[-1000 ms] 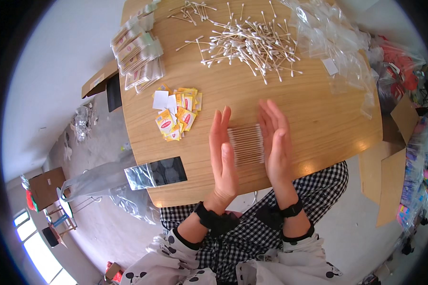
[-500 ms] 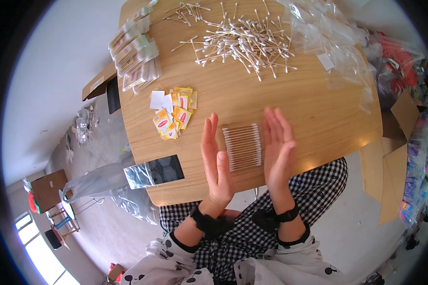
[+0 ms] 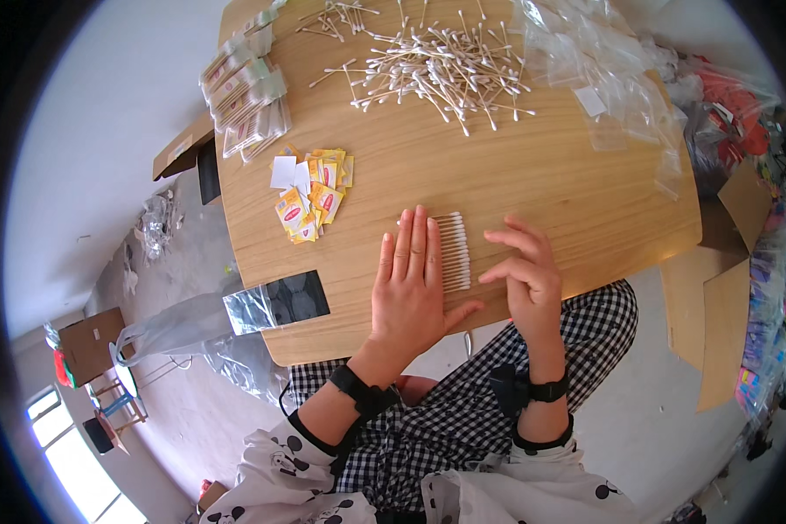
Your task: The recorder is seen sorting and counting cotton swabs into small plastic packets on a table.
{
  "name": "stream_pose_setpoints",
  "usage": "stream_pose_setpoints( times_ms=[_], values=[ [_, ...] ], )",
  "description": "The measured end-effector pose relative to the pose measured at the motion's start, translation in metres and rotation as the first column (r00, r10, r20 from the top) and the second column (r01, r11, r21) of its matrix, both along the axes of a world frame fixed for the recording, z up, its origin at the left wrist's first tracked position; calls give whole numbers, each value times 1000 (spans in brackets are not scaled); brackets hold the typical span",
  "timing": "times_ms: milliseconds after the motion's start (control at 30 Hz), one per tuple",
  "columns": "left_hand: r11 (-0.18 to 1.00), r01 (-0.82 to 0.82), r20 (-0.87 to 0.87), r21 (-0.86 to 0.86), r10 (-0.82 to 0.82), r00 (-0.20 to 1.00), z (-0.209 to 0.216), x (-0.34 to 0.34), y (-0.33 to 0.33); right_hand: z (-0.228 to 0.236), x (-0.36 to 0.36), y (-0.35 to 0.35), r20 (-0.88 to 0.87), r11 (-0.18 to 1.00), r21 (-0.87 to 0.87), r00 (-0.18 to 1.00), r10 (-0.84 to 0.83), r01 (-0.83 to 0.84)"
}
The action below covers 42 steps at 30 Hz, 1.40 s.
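Observation:
A row of cotton swabs [image 3: 455, 253] lies side by side on the wooden table near its front edge. My left hand [image 3: 410, 281] rests flat over the row's left part, fingers straight and thumb held out, hiding those ends. Just right of the row hovers my right hand [image 3: 530, 278], fingers loosely bent and apart, holding nothing. Farther back spreads a loose heap of cotton swabs [image 3: 445, 70]. Left of my left hand is a small pile of yellow and white cards [image 3: 310, 196].
Packed clear bags [image 3: 249, 92] are stacked at the table's far left edge. Clear plastic bags [image 3: 598, 65] lie at the far right. A black-and-silver packet [image 3: 275, 303] sits at the front left corner. An open cardboard box [image 3: 716, 279] stands right of the table.
Both hands were upright at either side of the swab row. The left has turned palm down onto the row; the right has moved slightly right and bent its fingers.

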<state>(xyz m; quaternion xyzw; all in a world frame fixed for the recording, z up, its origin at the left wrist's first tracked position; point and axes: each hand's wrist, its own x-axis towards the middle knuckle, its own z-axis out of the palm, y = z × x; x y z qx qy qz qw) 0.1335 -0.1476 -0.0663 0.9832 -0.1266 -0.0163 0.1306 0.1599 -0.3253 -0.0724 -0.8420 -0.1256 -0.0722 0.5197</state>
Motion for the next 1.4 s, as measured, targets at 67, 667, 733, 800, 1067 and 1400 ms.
stream_pose_setpoints(
  times_ms=[67,667,733,800,1067,1400],
  values=[
    [1000,-1,-7,0,1,1000,-1,-1,0,-3,1,1,52,998,-59,998,36,-33],
    [999,-3,6,-52,3,1000,-4,-1,1,-7,1,5,124,992,-121,991,51,-36],
    [999,-8,9,-42,9,1000,-2,-1,1,-6,1,5,110,995,-104,994,24,-12],
    [999,-15,7,-36,15,1000,-2,-1,1,-7,3,5,154,979,-200,986,69,-38],
    [997,5,25,-82,-3,1000,-4,0,1,26,8,8,39,931,-342,988,151,-128],
    [999,-5,30,-49,7,1000,-3,-1,3,33,28,9,12,762,-536,900,436,-362]
  ],
)
